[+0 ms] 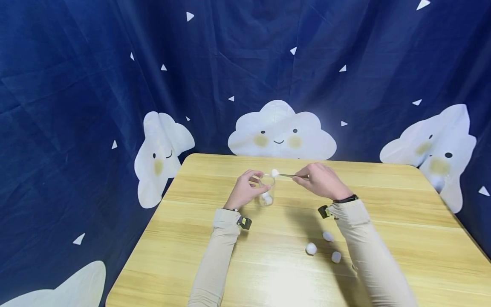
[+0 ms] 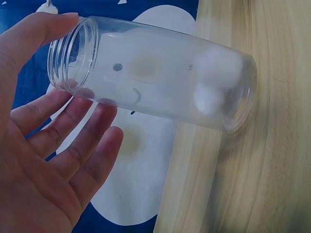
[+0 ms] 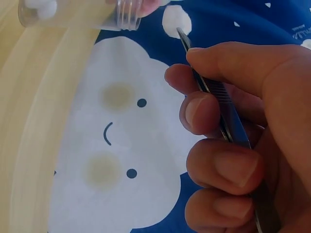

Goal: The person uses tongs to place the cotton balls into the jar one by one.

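My left hand [image 1: 245, 189] grips a clear jar [image 2: 160, 73] near its threaded mouth, thumb on one side and fingertips on the other. White cotton balls [image 2: 216, 80] lie at the bottom of the jar, which stands upright on the table. In my right hand [image 1: 322, 181] a pair of metal tweezers [image 3: 221, 107] is pinched between thumb and fingers. A cotton ball [image 3: 176, 21] sits at the tweezers' tips, just beside and slightly above the jar's open mouth. Three more cotton balls [image 1: 311, 249] lie on the table near my right forearm.
The wooden table [image 1: 184, 256] has rounded far corners. Behind it hangs a dark blue curtain [image 1: 249, 64] with white clouds and small triangles. A small black camera is strapped at each wrist.
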The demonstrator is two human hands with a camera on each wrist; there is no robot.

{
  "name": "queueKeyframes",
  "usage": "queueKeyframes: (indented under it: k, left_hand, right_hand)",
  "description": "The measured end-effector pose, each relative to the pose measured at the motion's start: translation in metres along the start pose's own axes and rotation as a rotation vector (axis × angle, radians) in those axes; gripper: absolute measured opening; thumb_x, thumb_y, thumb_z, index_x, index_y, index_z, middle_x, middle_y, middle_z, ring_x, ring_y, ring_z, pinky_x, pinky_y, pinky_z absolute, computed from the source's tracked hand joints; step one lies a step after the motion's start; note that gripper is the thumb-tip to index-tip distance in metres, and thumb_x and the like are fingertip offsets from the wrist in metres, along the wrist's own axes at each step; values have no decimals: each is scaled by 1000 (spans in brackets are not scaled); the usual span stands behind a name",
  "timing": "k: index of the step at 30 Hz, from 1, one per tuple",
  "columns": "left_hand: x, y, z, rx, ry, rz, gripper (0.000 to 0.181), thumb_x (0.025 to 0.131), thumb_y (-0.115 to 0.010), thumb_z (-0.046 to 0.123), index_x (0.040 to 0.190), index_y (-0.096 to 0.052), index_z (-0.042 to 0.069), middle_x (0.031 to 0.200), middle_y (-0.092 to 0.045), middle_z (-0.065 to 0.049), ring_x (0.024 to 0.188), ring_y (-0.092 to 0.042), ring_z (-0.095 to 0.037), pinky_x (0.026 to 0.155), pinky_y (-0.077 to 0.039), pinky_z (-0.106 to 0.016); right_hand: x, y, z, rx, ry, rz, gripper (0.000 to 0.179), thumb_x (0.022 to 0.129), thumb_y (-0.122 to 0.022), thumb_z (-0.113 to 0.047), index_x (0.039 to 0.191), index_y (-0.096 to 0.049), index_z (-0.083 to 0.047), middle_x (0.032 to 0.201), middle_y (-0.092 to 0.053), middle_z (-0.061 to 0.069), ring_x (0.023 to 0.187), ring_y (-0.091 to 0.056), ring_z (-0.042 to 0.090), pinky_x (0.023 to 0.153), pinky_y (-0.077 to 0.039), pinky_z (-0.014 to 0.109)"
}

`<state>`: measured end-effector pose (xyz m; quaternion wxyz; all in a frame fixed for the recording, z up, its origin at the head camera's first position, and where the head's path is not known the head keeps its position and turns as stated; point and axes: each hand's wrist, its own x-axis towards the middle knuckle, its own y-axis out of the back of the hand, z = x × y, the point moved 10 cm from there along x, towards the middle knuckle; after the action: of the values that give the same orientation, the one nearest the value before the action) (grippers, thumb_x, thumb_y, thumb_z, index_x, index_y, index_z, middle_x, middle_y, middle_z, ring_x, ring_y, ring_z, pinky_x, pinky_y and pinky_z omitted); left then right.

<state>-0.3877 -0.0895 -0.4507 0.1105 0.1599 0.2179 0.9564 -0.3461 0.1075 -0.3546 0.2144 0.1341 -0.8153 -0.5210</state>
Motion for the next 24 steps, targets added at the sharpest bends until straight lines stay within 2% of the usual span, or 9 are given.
queueKeyframes:
  k: [7,14,20,24]
  left_hand:
    - [0,0,0,-1,2,-3,59,86,-86,33,134,-65,6,129,-66,-6,111,-67,-23,95,-60,-38]
    - [0,1,-1,2,4,2,55,85,-86,34,132,-66,12,130,-67,-5,110,-68,-22,94,-61,-36]
    - [1,1,-1,5,0,2,55,85,-85,35,132,-66,13,131,-67,-5,110,-67,-21,94,-61,-37]
    - [1,1,-1,-6,-3,-1,55,85,-86,35,131,-66,12,130,-66,-6,109,-68,-21,94,-61,-38]
  right_hand:
    - [4,-8,-2,-8,-10,-22,17,98,-71,-26,105,-84,-16,100,-81,4,64,-54,10,51,-36,28]
    - [7,-12,-6,-27,1,-26,18,98,-71,-26,105,-84,-17,107,-81,6,81,-72,13,61,-54,35]
    - [10,-14,-12,-44,15,-25,14,97,-71,-27,96,-84,-22,99,-81,0,73,-64,9,59,-51,34]
    - [11,-16,-13,-46,12,-30,14,97,-72,-27,97,-84,-22,98,-81,-1,71,-62,8,58,-50,32]
